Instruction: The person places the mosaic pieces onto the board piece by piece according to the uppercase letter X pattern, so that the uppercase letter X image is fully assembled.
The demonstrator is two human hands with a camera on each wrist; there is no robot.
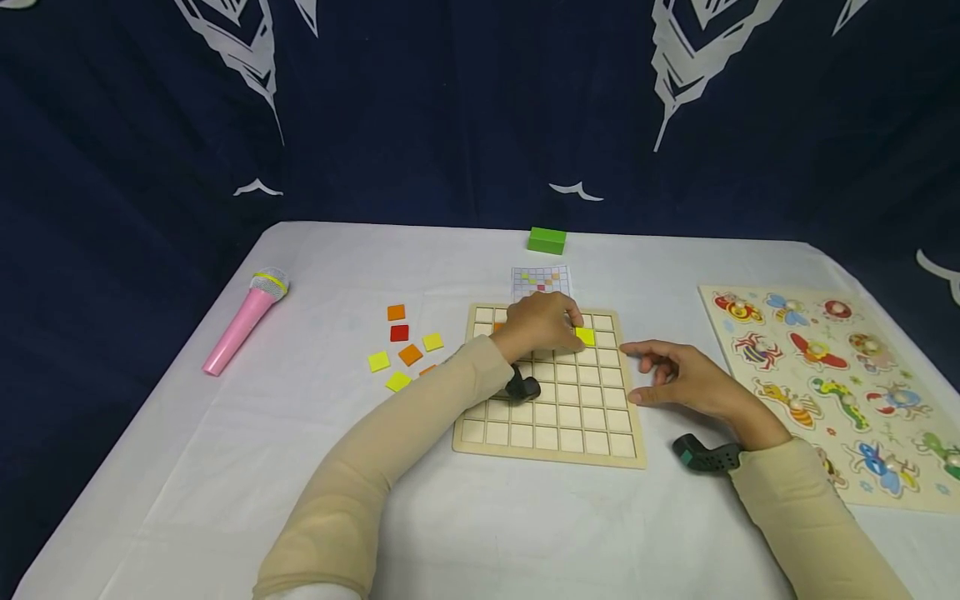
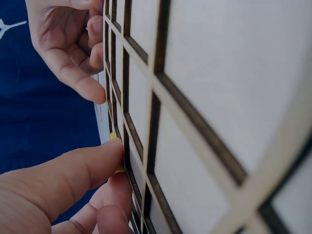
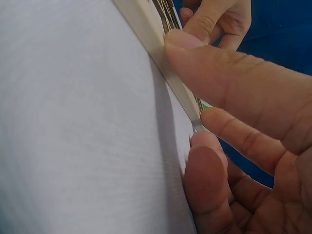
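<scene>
A wooden grid board (image 1: 551,455) lies on the white table, its square cells framed by raised strips. Over its upper right part, my left hand (image 1: 542,323) pinches a yellow square tile (image 1: 585,337) at one of the cells. In the left wrist view the thumb (image 2: 92,168) covers most of that tile. An orange tile (image 1: 498,327) sits in the board's upper left, partly hidden by the left hand. My right hand (image 1: 686,379) rests at the board's right edge, thumb and fingertips against its side, fingers relaxed.
Left of the board lie loose orange, red (image 1: 400,333) and yellow tiles (image 1: 378,361). A printed pattern card (image 1: 542,279) and a green block (image 1: 547,241) are behind it. A pink microphone (image 1: 243,327) lies far left, an insect puzzle board (image 1: 757,333) at right.
</scene>
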